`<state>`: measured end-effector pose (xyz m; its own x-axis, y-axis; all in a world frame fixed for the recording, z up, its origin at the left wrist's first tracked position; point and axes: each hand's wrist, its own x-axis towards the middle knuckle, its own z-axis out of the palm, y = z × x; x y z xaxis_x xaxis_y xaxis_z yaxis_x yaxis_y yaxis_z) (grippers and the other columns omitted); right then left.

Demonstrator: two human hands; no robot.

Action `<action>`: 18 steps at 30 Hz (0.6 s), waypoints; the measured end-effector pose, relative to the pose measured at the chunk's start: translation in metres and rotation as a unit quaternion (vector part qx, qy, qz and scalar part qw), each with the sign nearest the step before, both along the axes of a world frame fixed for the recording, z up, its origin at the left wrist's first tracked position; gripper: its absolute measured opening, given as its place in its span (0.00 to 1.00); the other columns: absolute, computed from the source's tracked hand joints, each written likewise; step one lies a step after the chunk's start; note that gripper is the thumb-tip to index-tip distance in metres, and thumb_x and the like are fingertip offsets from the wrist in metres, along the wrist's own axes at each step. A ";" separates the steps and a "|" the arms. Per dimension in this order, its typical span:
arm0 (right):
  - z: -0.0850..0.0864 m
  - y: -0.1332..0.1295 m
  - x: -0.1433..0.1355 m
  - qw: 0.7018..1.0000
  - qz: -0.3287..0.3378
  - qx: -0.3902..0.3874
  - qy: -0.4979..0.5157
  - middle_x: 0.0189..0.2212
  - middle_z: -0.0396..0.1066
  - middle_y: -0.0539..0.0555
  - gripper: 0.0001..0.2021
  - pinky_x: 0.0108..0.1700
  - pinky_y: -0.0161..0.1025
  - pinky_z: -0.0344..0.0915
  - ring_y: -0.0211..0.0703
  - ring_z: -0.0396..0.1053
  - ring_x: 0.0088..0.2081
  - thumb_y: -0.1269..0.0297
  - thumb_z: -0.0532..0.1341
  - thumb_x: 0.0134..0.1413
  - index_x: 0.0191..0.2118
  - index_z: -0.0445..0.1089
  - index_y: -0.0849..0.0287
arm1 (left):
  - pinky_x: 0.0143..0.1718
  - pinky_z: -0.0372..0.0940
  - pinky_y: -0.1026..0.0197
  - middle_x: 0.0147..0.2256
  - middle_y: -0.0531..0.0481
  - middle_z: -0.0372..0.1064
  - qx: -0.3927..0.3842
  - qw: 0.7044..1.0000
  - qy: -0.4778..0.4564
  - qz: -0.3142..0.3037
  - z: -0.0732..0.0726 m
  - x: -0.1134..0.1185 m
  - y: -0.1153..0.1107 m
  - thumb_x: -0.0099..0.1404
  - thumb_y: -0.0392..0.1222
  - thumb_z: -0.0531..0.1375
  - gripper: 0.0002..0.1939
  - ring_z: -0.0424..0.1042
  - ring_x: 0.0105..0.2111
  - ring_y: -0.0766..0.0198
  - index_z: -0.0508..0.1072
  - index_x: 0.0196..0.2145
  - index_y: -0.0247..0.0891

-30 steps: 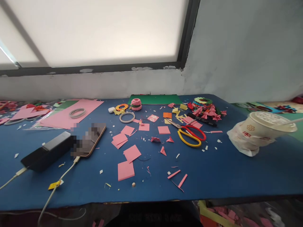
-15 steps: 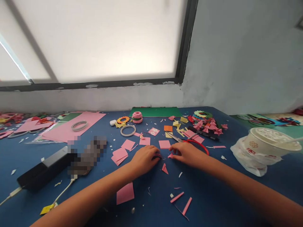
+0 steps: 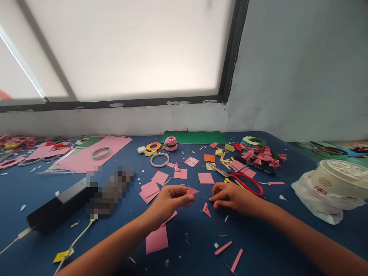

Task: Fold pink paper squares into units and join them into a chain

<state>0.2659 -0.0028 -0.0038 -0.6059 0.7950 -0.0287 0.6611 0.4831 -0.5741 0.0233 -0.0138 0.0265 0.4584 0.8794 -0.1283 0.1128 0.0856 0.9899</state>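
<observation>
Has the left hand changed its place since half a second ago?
Yes: judged against the orange square, the left hand has shifted to the left, holding a folded pink piece.

On the table [image 3: 267, 245], around the left grip [image 3: 174, 197] and the right grip [image 3: 230, 197]
The left grip holds a folded paper piece [image 3: 193, 191]; beyond it lie a tape roll [image 3: 160, 165] and stacked rings [image 3: 171, 143], to its left a box [image 3: 60, 205], before it a paper square [image 3: 156, 240]. Scissors [image 3: 230, 175] lie just beyond the right grip, a marker [image 3: 255, 166] farther off; before it lie paper strips [image 3: 223, 247], and well to its right stands a cup [image 3: 343, 176] in a bag [image 3: 319, 203].
</observation>
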 end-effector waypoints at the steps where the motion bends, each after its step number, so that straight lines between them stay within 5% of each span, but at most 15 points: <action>1: 0.001 -0.002 -0.001 1.000 0.000 -0.007 -0.004 0.38 0.64 0.54 0.14 0.40 0.36 0.62 0.41 0.66 0.36 0.53 0.57 0.56 0.39 0.75 0.54 | 0.34 0.62 0.65 0.28 0.51 0.71 -0.010 1.000 -0.004 0.004 0.000 -0.001 0.000 0.53 0.48 0.64 0.13 0.67 0.28 0.67 0.76 0.31 0.35; 8: 0.020 -0.020 -0.007 0.999 0.012 -0.037 -0.033 0.37 0.61 0.53 0.24 0.40 0.38 0.60 0.38 0.64 0.34 0.52 0.43 0.63 0.35 0.74 0.56 | 0.31 0.62 0.66 0.30 0.49 0.72 -0.061 0.997 -0.039 -0.001 -0.003 -0.002 -0.003 0.58 0.53 0.59 0.17 0.68 0.25 0.70 0.75 0.31 0.34; 13: 0.017 -0.016 -0.007 0.999 0.014 -0.027 -0.011 0.36 0.64 0.54 0.18 0.39 0.37 0.60 0.41 0.65 0.36 0.54 0.49 0.61 0.45 0.71 0.57 | 0.29 0.61 0.68 0.33 0.47 0.72 -0.081 0.996 -0.040 -0.010 -0.005 0.001 -0.007 0.60 0.52 0.58 0.17 0.69 0.26 0.70 0.74 0.33 0.34; 18: 0.017 -0.011 0.005 0.992 0.026 -0.116 0.031 0.37 0.65 0.53 0.19 0.37 0.35 0.62 0.41 0.66 0.36 0.50 0.60 0.51 0.46 0.70 0.55 | 0.30 0.62 0.68 0.34 0.46 0.73 -0.108 0.992 -0.068 -0.007 -0.002 0.001 -0.008 0.60 0.50 0.58 0.15 0.70 0.28 0.69 0.74 0.34 0.34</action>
